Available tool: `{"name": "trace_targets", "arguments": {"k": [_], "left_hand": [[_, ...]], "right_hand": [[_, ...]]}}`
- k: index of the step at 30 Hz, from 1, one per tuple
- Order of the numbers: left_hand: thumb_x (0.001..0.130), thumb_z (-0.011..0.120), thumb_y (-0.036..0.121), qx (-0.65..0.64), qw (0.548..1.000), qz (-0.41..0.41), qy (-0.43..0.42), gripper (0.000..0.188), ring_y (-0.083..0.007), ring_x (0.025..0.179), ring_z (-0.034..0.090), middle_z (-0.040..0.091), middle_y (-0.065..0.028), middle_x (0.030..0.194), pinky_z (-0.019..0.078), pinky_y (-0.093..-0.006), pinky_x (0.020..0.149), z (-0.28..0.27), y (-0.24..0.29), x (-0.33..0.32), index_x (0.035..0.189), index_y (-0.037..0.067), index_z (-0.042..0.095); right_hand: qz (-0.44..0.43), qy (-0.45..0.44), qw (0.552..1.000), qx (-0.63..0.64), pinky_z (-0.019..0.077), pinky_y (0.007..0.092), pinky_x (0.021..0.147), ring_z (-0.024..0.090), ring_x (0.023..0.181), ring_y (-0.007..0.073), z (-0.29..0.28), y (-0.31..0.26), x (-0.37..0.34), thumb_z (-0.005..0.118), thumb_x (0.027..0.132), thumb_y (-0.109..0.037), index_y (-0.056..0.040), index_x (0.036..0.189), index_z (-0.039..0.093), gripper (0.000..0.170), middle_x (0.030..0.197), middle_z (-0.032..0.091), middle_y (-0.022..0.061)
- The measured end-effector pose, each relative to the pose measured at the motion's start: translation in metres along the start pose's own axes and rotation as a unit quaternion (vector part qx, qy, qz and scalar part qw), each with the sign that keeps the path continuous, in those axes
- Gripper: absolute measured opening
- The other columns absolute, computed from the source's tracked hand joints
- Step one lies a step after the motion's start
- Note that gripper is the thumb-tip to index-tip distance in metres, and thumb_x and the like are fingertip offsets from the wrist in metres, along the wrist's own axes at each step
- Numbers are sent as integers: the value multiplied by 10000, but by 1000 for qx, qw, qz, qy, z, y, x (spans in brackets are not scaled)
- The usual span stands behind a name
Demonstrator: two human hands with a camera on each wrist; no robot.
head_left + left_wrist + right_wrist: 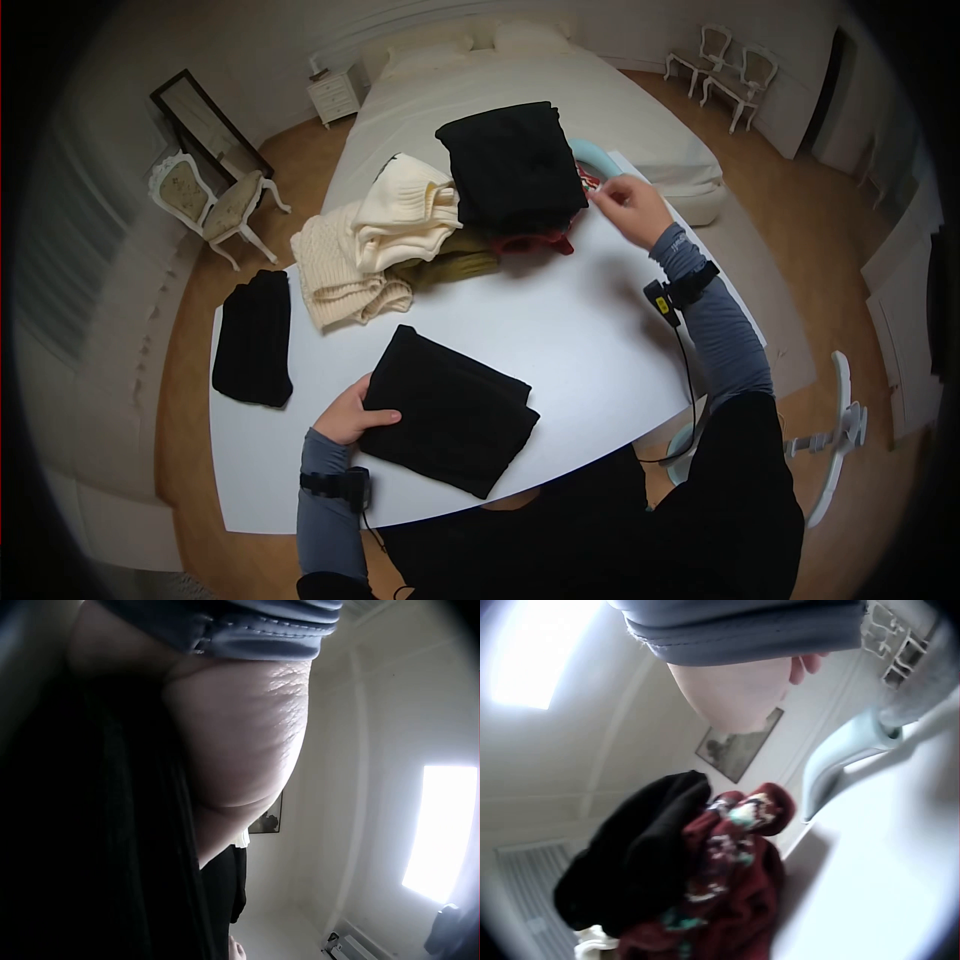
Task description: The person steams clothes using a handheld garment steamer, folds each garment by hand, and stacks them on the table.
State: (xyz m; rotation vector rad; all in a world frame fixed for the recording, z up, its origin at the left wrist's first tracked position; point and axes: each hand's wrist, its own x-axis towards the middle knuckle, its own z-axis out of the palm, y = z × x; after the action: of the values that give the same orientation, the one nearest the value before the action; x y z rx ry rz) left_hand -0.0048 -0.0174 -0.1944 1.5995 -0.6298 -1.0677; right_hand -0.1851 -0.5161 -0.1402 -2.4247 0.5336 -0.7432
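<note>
My left hand (345,412) grips a folded black garment (450,410) by its left edge, thumb on top, at the table's near side. In the left wrist view the black cloth (97,840) hides the fingers. My right hand (636,212), loosely curled, is just right of a clothes pile. That pile has a folded black garment (515,165) over a red patterned knit (735,877). From the right wrist, a gap shows between the hand (727,694) and the clothes. Left of them lie a cream knit (405,210), a cable-knit cream garment (330,265) and an olive one (455,262).
Another folded black garment (253,340) lies on the white table's (590,370) left end. A pale blue curved piece (592,155) stands behind the pile at the far edge. Beyond are a bed (630,110) and a carved chair (215,205). A white-and-blue stand (838,440) is at right.
</note>
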Motion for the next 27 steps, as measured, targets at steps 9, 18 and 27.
{"name": "trace_targets", "arguments": {"k": [9,18,27], "left_hand": [[796,797,-2,-55,995,72,-39,643,-186,1179,613,660,-79,1284,462,-339,1066,-12,-13,13,1382,-29,534],[832,794,32,-85,988,87,-91,649,-188,1201,612,651,-91,1297,478,-337,1057,-22,-20,16,1411,-27,507],[1114,388,391,-319,942,86,-59,453,-259,1048,706,683,-145,1188,605,-371,859,-49,-41,29,1307,9,536]], "right_hand": [[-2,-533,841,88,488,373,1049,618,1221,361,103,-157,-92,650,828,-760,66,1496,381,1096,1337,602,294],[-56,-497,859,107,519,376,1000,675,1117,330,130,-199,-101,757,833,-516,54,1549,190,1077,1239,662,257],[-206,-149,918,306,486,336,1041,581,1217,243,65,-203,-17,680,832,-38,17,1511,332,765,1387,560,164]]}}
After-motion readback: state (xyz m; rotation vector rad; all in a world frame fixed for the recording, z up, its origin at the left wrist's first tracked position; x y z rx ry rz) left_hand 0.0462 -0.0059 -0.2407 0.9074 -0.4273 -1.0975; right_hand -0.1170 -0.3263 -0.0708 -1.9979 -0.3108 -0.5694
